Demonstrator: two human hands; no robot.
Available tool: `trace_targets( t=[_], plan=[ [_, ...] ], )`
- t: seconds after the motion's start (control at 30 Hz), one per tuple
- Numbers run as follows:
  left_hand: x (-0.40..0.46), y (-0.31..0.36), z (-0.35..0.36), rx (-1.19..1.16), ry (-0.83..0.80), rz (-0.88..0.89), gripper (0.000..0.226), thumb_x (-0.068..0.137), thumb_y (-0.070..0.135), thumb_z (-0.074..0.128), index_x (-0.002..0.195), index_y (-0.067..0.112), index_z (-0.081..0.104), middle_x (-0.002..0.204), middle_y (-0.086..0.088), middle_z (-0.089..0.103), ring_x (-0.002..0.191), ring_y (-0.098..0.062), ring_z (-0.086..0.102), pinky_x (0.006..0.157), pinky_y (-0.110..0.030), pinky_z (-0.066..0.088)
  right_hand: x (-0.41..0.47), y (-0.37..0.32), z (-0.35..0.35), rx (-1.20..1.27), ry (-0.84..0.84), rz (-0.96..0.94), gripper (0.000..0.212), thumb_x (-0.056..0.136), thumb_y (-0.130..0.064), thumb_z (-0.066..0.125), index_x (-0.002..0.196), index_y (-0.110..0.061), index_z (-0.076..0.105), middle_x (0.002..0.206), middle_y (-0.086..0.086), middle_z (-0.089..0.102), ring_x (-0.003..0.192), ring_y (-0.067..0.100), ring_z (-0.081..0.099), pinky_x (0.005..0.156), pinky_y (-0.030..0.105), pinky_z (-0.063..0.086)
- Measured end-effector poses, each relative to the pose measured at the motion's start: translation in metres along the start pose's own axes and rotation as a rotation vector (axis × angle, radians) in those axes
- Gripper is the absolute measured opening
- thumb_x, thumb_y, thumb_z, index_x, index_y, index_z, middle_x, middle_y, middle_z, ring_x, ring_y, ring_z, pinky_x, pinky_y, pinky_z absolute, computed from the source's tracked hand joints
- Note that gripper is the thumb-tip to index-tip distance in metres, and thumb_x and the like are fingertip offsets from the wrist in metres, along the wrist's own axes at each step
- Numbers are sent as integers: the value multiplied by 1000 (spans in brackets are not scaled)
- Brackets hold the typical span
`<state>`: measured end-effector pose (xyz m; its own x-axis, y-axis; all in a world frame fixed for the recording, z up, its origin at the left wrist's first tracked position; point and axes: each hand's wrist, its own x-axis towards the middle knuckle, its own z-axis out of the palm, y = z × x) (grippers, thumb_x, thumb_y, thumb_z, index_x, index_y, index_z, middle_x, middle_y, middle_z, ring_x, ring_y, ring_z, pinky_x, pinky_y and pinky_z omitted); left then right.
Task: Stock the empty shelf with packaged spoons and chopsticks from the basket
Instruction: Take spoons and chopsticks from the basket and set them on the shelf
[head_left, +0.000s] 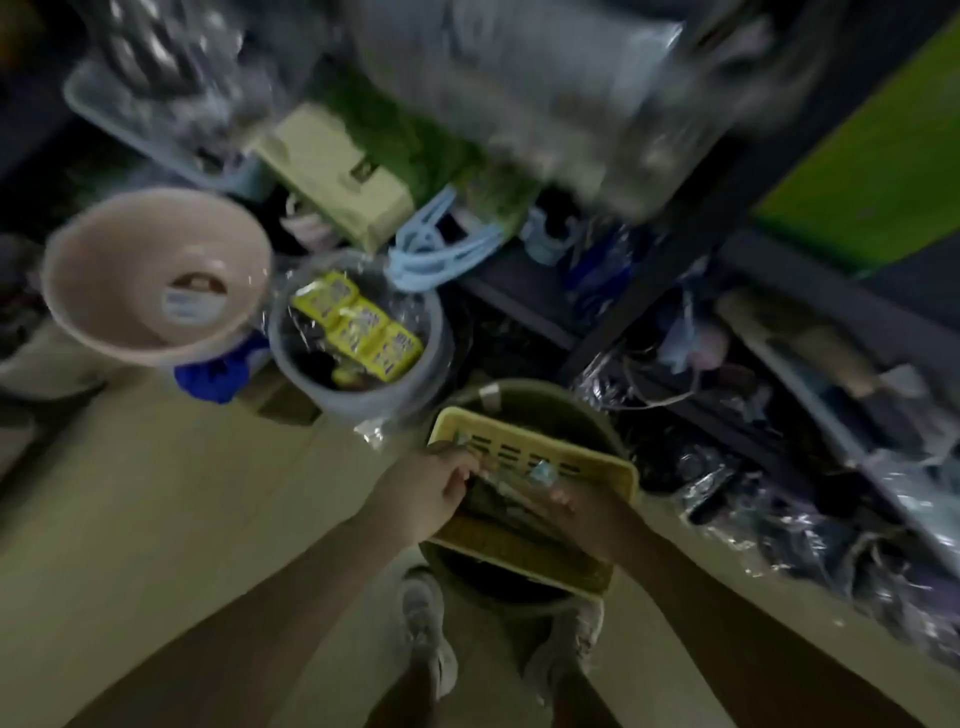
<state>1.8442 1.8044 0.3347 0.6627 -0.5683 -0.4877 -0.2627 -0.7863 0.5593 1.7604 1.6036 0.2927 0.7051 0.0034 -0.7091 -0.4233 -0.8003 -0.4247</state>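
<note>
Beige floor beneath cluttered shelves; both hands' grip inside the yellow basket blurred, unclear.

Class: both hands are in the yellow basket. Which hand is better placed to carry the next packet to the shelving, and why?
Probably the right hand: it is in the yellow basket on the side nearest the dark shelving. The left hand would have to cross over. Blur hides which hand actually grips a packet.
</note>
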Motion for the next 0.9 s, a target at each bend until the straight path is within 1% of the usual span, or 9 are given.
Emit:
trace_targets(
  t=[0.1,0.2,0.27,0.37,0.43,0.53,0.63,0.77,0.9],
  plan=[
    [19,-41,50,-75,-21,-103,30,93,16,42,120,16,55,119,-5,61,102,-22,60,86,-29,47,58,27,77,-68,-46,54,43,96,-22,40,138,-17,37,136,8,50,121,25,51,100,32,41],
    [42,-68,92,-119,24,-163,30,92,16,45,121,16,55,118,-7,61,99,-22,62,85,-31,50,115,60,128,-103,-24,116,41,94,-22,42,135,-21,40,132,8,53,116,24,54,99,37,45],
    [56,-79,115,-137,46,-164,31,92,15,46,121,16,55,122,-5,59,101,-21,61,85,-26,48,144,75,144,-112,-3,119,41,94,-20,42,134,-15,41,137,13,47,122,29,48,102,39,41],
    [72,-88,138,-142,67,-135,31,91,15,46,122,16,54,125,-5,54,107,-21,57,90,-25,44,175,91,154,-220,64,58,45,90,-25,52,133,-14,41,140,13,42,123,29,46,95,37,43],
    [82,-90,151,-111,41,-166,33,92,17,43,123,17,52,126,-6,53,111,-23,55,94,-32,46,182,96,155,-253,62,34,36,91,-24,50,125,-15,45,132,11,50,115,26,52,83,32,45],
    [96,-95,171,57,-157,-223,35,95,21,38,130,19,44,127,-6,53,109,-23,55,85,-30,46,183,97,149,-356,60,-1,24,94,-14,44,117,-10,51,120,12,59,105,24,59,77,30,47],
    [108,-99,195,201,-302,-170,40,94,17,38,133,17,38,133,-9,47,110,-25,54,90,-37,48,181,97,135,-320,95,55,24,96,-8,38,112,-6,54,115,14,63,100,26,63,73,28,47],
    [128,-97,208,519,-209,-55,38,93,16,39,131,12,42,141,-11,40,129,-28,37,104,-40,33,172,89,121,-323,119,96,25,96,-10,38,114,-6,55,111,14,64,97,26,65,63,26,42],
    [138,-105,214,702,-196,21,40,91,21,46,129,11,47,148,-14,27,137,-31,21,112,-44,22,158,88,119,-314,167,76,24,97,-17,40,116,-10,53,112,12,63,98,24,64,68,27,48]
  ],
)
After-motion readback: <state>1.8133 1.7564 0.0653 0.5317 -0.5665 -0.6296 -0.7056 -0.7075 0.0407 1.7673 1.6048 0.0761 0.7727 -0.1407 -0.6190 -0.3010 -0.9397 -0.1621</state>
